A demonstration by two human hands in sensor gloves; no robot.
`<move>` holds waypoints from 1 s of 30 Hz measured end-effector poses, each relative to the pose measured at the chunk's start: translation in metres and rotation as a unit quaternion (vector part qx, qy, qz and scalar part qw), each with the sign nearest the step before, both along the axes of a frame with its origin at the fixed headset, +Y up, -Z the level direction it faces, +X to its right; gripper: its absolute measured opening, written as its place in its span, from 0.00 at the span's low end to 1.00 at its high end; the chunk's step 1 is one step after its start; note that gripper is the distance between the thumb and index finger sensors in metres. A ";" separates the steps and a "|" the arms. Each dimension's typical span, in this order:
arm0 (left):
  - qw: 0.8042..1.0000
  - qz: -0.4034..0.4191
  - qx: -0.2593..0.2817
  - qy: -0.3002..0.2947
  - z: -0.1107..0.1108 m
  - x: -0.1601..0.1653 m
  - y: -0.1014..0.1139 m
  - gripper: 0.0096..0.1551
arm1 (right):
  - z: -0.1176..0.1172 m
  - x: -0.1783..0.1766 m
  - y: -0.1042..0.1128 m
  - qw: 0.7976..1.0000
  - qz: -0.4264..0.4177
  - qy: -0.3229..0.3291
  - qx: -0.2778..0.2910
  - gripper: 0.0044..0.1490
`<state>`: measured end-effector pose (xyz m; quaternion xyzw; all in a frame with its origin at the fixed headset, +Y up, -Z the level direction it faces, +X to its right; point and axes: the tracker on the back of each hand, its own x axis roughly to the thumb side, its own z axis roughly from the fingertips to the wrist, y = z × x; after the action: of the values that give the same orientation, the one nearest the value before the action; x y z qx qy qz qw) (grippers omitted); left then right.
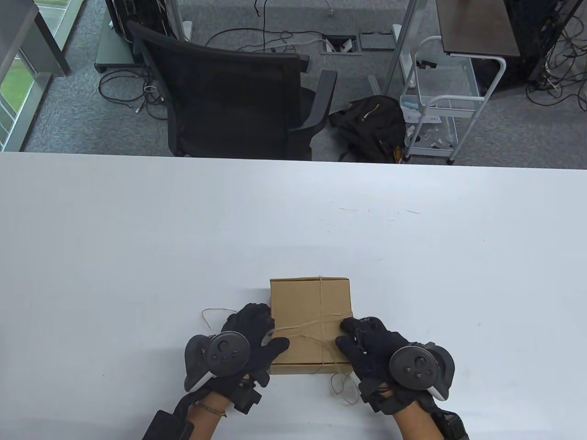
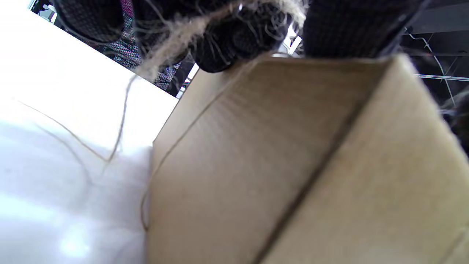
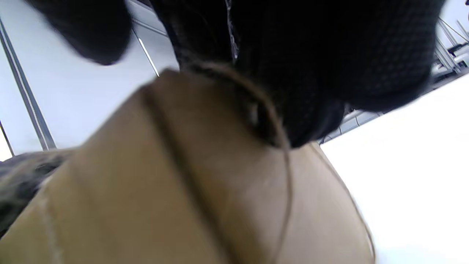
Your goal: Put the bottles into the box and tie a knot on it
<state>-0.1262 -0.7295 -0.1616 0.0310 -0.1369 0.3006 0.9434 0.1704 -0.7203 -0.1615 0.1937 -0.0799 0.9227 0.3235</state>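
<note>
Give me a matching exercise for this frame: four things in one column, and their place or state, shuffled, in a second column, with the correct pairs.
Things:
1. cardboard box
2. twine
3. left hand
4. office chair

Places or states:
A. behind the table's far edge, on the carpet
B. closed, on the white table between the two hands
C. wrapped across the box top, loose ends trailing on the table
D. at the box's left edge, twine in its fingers

Pairs: 1-B, 2-C, 3-D, 4-A
</note>
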 end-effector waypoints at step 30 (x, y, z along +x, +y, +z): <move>0.996 0.076 -0.047 0.000 -0.013 -0.015 -0.011 0.24 | -0.022 0.060 0.003 0.994 -0.023 -0.101 -0.022 0.29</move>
<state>-0.1410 -0.7409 -0.1749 -0.0025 -0.1197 0.3779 0.9181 0.2304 -0.7173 -0.1838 0.0904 -0.0962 0.9316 0.3387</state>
